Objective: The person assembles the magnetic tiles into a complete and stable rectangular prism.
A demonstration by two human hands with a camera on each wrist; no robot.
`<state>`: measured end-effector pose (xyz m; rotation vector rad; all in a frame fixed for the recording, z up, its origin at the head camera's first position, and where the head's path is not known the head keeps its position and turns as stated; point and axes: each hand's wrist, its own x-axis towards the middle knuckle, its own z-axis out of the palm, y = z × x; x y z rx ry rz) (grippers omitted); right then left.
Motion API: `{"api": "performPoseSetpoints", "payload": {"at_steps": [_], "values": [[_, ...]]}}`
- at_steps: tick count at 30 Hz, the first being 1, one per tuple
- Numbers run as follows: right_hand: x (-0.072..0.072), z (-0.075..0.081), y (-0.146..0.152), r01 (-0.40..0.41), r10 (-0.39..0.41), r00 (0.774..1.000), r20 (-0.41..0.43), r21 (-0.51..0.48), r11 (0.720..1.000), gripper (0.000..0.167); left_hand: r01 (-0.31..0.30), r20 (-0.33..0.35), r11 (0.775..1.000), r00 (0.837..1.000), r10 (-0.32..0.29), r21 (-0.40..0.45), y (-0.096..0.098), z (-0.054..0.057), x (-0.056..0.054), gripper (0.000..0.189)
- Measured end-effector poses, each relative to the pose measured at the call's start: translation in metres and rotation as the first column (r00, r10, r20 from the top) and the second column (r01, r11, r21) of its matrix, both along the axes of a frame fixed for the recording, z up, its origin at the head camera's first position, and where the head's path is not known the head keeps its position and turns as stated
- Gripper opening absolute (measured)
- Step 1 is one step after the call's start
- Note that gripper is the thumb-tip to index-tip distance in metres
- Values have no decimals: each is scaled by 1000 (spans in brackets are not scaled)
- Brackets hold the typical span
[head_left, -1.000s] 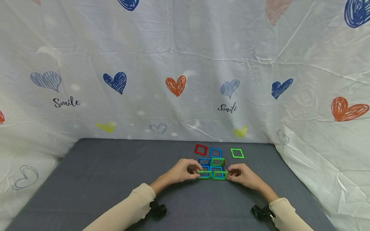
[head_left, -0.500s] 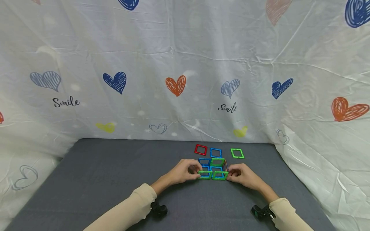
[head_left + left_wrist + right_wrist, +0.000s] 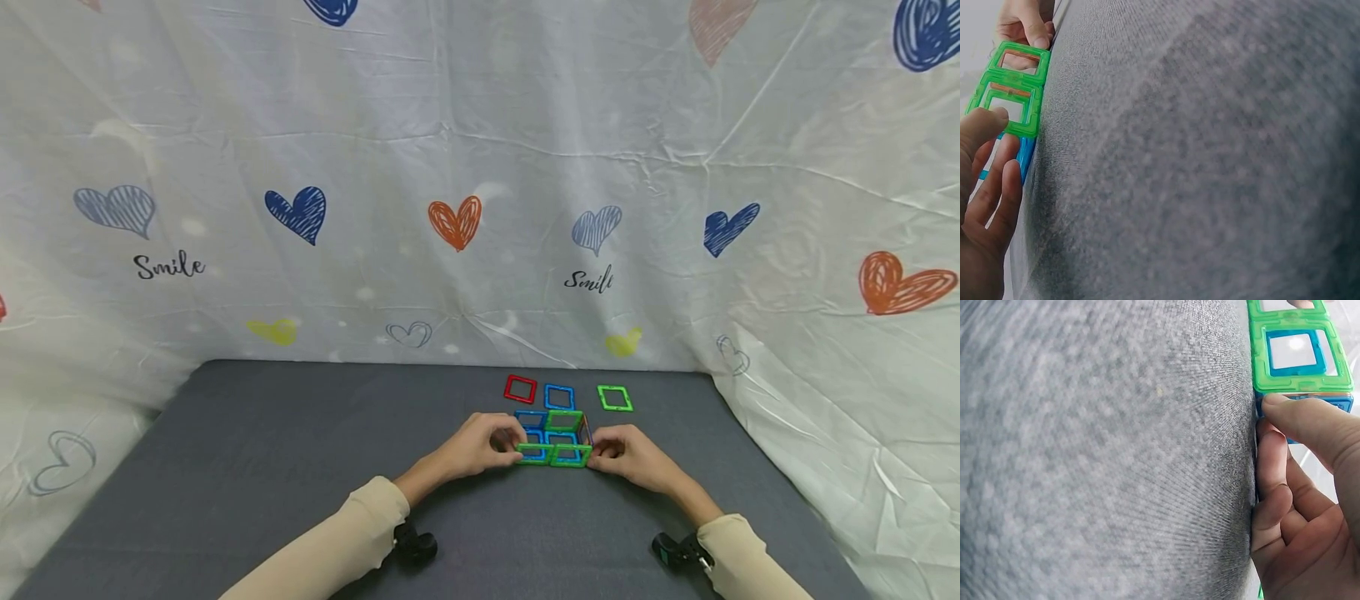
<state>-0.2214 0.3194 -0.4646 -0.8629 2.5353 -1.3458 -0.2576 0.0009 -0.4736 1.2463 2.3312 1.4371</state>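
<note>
A box-like structure of square magnetic tiles stands on the table, with blue tiles (image 3: 532, 419) at its base and back left. A green tile (image 3: 564, 421) stands at its back right, and a reddish one on the right side. Along the front, two green tiles stand upright edge to edge. My left hand (image 3: 480, 442) pinches the left green tile (image 3: 1012, 94), thumb on its front face. At the other end, my right hand (image 3: 633, 454) holds the lower corner below the right green tile (image 3: 1300, 384) with thumb and curled fingers. Its fingertips are partly hidden.
Behind the structure lie three loose square tiles: red (image 3: 521, 389), blue (image 3: 559, 397) and green (image 3: 615, 398). Grey cloth covers the table (image 3: 300, 467). A white curtain with printed hearts (image 3: 510, 167) hangs behind its far edge.
The left green front tile has shifted slightly right with my left hand, and the small gap between the two front tiles has closed. My right hand has stayed in place.
</note>
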Motion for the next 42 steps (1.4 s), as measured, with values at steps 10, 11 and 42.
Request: {"api": "performPoseSetpoints", "payload": {"at_steps": [10,11,42], "values": [[3,2,1,2,-2,1000,2,-7,1000,5,14,8,1000,1000,-13,-7,-5,0,-1,21],[3,3,1,1,-1,1000,-2,-7,1000,5,14,10,1000,1000,-14,-8,-6,-1,-1,21],[2,2,-1,19,-19,1000,20,7,1000,5,-55,-72,992,996,47,-117,-70,16,-34,26]]}}
